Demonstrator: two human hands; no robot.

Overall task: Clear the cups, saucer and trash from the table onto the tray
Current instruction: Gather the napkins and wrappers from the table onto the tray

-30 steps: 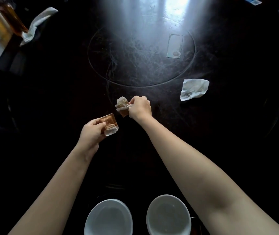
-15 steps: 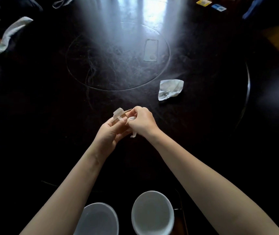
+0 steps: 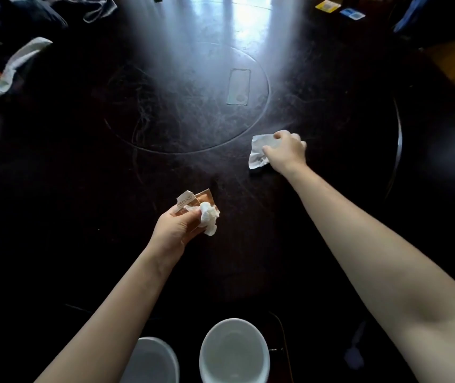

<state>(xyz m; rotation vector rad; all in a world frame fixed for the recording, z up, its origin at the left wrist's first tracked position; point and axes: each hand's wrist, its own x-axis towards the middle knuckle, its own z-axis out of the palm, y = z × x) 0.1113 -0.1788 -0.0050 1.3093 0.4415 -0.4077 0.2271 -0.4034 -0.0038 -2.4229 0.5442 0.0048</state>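
Rightward, the crumpled white paper napkin (image 3: 259, 153) lies on the dark round bench (image 3: 331, 78) under the right hand (image 3: 285, 152), grip closing on it; the left hand (image 3: 176, 230) clutches brown wrappers and tissue (image 3: 197, 210).

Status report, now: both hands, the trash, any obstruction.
Left hand shut on brown wrappers and a crumpled white tissue. Right hand closing on the crumpled white napkin lying on the dark round table. Nothing in the way.

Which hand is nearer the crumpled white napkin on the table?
Right. The right hand is on the napkin, fingers closing over it. The left hand is nearer the person, apart, holding wrappers.
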